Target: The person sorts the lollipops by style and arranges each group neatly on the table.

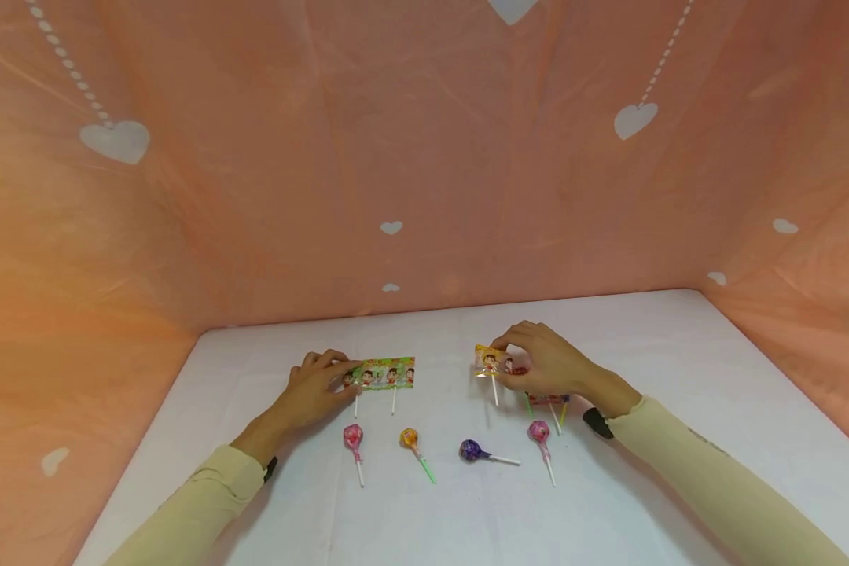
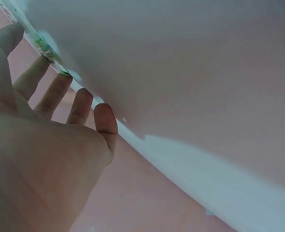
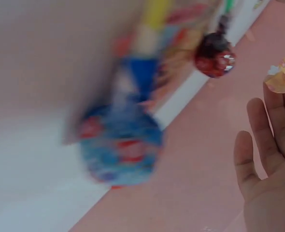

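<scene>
At the left of the table, my left hand (image 1: 311,397) pinches the left end of a row of flat green-wrapped lollipops (image 1: 389,373) between thumb and index finger. Two white sticks point toward me from that row. My right hand (image 1: 548,360) holds a flat yellow-wrapped lollipop (image 1: 490,362) by its right edge, its white stick hanging down. In the right wrist view, a round blue-wrapped lollipop (image 3: 121,150) with a yellow stick and a red ball lollipop (image 3: 215,57) with a green stick lie beside this hand. The hand partly hides them in the head view.
Nearer to me lie a pink lollipop (image 1: 353,436), an orange lollipop (image 1: 409,439), a purple lollipop (image 1: 470,450) and another pink lollipop (image 1: 539,431). An orange cloth (image 1: 424,157) with white hearts surrounds the white table (image 1: 410,519) at the back and sides.
</scene>
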Demonstrator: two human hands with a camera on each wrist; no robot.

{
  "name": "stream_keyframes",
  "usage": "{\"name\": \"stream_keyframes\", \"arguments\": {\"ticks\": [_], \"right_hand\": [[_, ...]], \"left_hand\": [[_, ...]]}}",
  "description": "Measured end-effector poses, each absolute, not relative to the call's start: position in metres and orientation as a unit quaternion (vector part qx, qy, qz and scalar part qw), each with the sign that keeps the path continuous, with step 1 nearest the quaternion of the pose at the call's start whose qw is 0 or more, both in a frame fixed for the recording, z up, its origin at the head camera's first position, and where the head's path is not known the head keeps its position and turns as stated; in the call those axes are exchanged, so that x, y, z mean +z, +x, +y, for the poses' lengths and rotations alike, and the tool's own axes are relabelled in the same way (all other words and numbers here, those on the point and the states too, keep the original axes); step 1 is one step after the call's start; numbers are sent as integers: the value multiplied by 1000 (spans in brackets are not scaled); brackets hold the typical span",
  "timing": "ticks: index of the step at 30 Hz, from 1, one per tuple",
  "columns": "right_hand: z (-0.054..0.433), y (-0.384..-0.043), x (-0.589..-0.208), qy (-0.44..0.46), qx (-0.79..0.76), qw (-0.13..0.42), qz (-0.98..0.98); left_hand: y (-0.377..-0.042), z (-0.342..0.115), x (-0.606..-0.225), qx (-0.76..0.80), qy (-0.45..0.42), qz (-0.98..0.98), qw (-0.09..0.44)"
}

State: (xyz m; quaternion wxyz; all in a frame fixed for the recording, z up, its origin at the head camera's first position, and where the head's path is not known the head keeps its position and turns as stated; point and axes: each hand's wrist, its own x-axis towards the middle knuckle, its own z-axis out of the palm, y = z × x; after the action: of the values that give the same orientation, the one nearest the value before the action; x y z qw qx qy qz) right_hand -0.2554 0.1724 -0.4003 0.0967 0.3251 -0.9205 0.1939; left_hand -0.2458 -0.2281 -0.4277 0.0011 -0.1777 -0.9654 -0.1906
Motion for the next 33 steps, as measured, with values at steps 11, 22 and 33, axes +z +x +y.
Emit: {"name": "stream_keyframes", "arguments": {"ticks": [11, 22, 33], "right_hand": [[140, -267, -388, 344, 198, 68, -915], [119, -269, -409, 371, 192, 71, -906], [107, -269, -411, 371, 199, 59, -905]], "left_hand": [[-246, -229, -426, -191, -174, -966, -5], [-247, -230, -427, -190, -182, -965, -4], [-246, -229, -425, -186, -173, -967, -14]]}}
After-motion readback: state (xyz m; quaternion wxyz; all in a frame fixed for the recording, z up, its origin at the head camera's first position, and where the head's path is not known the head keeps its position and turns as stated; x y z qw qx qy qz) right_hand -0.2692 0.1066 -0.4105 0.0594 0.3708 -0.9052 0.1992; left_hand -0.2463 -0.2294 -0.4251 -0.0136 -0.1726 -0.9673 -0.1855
